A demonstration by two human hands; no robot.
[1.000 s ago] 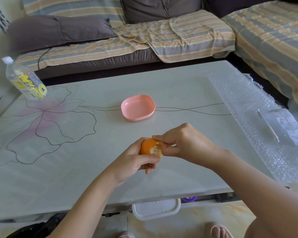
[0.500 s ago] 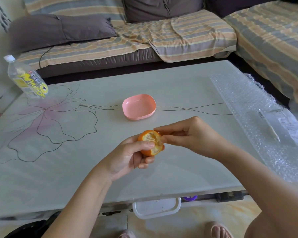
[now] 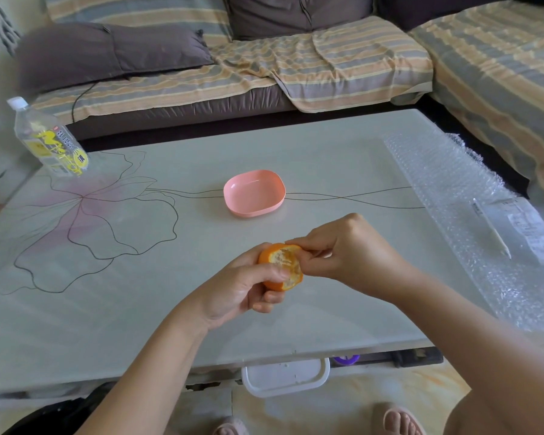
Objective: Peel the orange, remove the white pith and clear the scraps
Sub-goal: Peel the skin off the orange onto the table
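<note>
Head view: the orange point(image 3: 280, 267), just this side of the pink dish point(image 3: 254, 193), sits gripped in the left hand point(image 3: 242, 288) while the right hand point(image 3: 343, 251) pinches its peel edge. Peeling's barely begun; next calls for pulling a strip free.

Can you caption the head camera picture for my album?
The left hand grips a partly peeled orange while the right hand pinches its peel, near a pink dish.

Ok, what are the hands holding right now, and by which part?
The left hand cups the orange from below, with the thumb across its peeled face. The right hand pinches the orange at its upper right rim, on the peel edge.
</note>
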